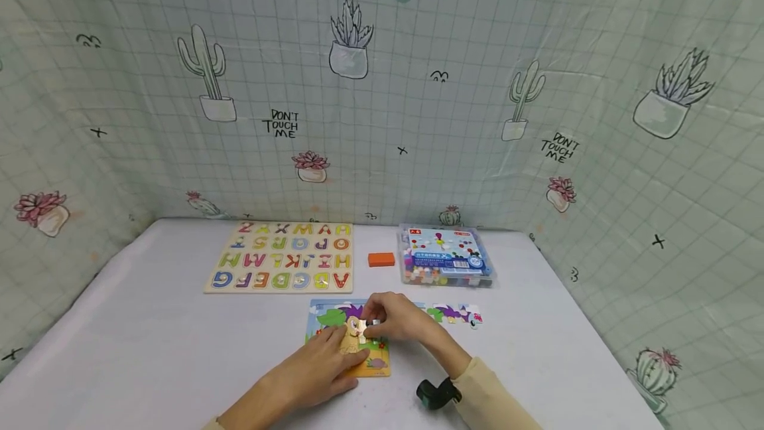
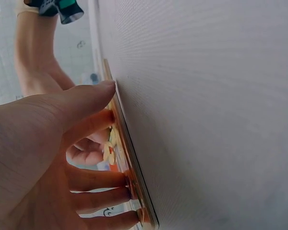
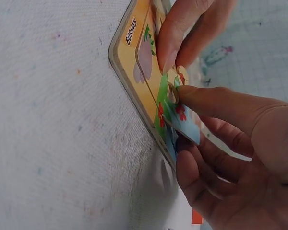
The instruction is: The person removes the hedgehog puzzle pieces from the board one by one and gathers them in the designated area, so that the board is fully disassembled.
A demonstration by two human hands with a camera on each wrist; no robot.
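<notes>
A cartoon jigsaw puzzle board (image 1: 316, 307) lies flat on the table in front of the person. The left hand (image 1: 313, 367) rests over its left and near part, fingers extended onto the surface, as the left wrist view also shows. Over the board's right side, the right hand (image 1: 394, 317) pinches a puzzle piece (image 3: 188, 125) between thumb and fingers. That piece, blue and green with a red flower, sits tilted just above the board in the right wrist view. Left fingertips (image 3: 169, 60) press close beside it. Several loose puzzle pieces (image 1: 458, 314) lie to the right of the right hand.
Behind the puzzle stand a wooden alphabet board (image 1: 280, 290) at left, an orange block (image 1: 381, 259) in the middle and a clear plastic box (image 1: 444, 261) of small coloured parts at right. A patterned cloth (image 1: 370, 125) hangs around the table's back and sides.
</notes>
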